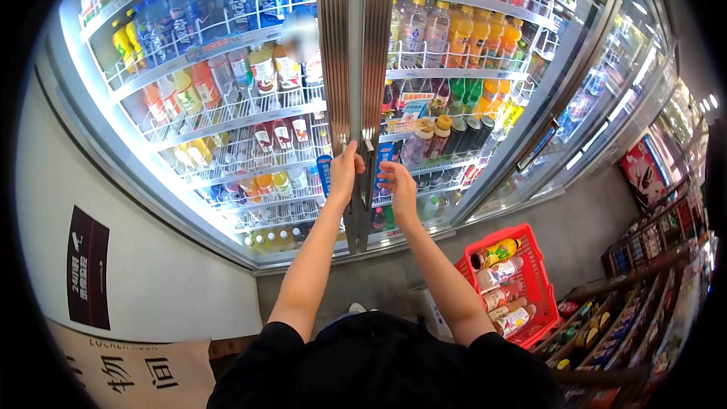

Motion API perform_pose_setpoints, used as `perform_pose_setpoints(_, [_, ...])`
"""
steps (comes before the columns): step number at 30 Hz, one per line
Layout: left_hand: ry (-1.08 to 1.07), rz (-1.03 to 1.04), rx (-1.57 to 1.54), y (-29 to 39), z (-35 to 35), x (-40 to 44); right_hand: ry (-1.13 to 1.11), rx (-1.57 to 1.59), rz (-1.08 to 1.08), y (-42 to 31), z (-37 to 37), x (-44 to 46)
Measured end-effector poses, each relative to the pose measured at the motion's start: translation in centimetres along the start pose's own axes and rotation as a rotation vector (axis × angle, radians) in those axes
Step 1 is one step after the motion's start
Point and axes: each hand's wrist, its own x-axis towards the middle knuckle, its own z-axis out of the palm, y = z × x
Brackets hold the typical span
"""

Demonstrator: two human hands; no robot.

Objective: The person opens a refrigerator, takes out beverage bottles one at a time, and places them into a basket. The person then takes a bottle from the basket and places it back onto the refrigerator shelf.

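Two glass doors of a drinks fridge meet in the middle of the view, both shut. My left hand (346,172) is at the meeting edges, its fingers wrapped round the left door handle (344,144), which they largely cover. Just right of it, my right hand (400,188) is raised with its fingers apart and slightly bent, holding nothing. It is near the dark right door handle (369,170); a small gap seems to lie between them. Behind the glass stand rows of bottled drinks (469,30) on white wire shelves (454,73).
A red shopping basket (544,280) with several bottles (500,273) lying in it stands on the floor at my right. Beyond it are shelves of packaged goods (606,326). A white wall panel (174,280) bounds the left side. More glass fridge doors (606,98) continue to the right.
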Motion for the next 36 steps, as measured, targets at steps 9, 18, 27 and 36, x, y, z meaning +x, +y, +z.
perform_pose_setpoints(9, [-0.056, -0.042, 0.06, -0.1, -0.9, 0.0, -0.013, -0.007, 0.009, 1.2, 0.9, -3.1])
perform_pose_setpoints(18, [0.133, -0.06, 0.076, -0.1, 0.4, -2.1, -0.018, -0.102, 0.018, -0.7, -1.7, -8.9])
perform_pose_setpoints(27, [0.202, 0.01, 0.142, -1.0, -0.7, -13.1, -0.142, -0.219, -0.097, -3.4, -3.0, -10.9])
perform_pose_setpoints(36, [0.253, -0.028, 0.007, 1.6, -2.3, -25.4, -0.225, -0.103, -0.083, -5.9, -4.5, -17.4])
